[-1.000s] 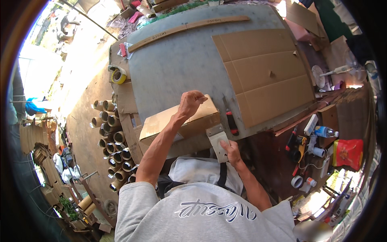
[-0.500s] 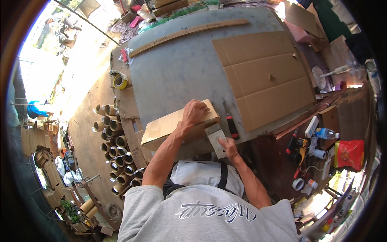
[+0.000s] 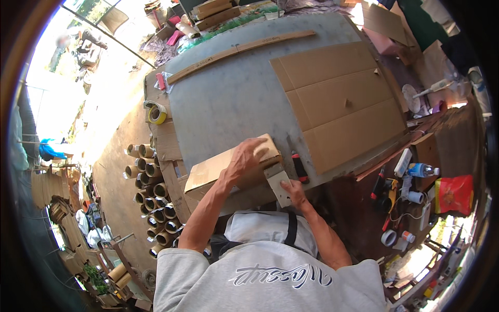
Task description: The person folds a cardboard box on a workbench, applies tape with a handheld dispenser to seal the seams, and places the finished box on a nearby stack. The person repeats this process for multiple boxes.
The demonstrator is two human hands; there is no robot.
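The folded cardboard piece (image 3: 228,169) lay at the worktop's (image 3: 228,99) near edge, pressed flat w/ the left hand (image 3: 248,156), palm spread. A small grey card (image 3: 279,184) was pinched in the right hand (image 3: 295,191). Slip risk: piece overhung the edge; the knife (image 3: 299,167) lay close by the right fingers.

Left hand (image 3: 248,158) hides cardboard box (image 3: 228,169) top; right hand (image 3: 294,191) fingertips hidden under flap.

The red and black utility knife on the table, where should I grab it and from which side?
Probably best by the black and red handle of the utility knife, coming from above on the right hand side. It lies flat on the grey table with that handle end toward the body and bare table on both sides, between the folded cardboard box and the flat cardboard sheet.
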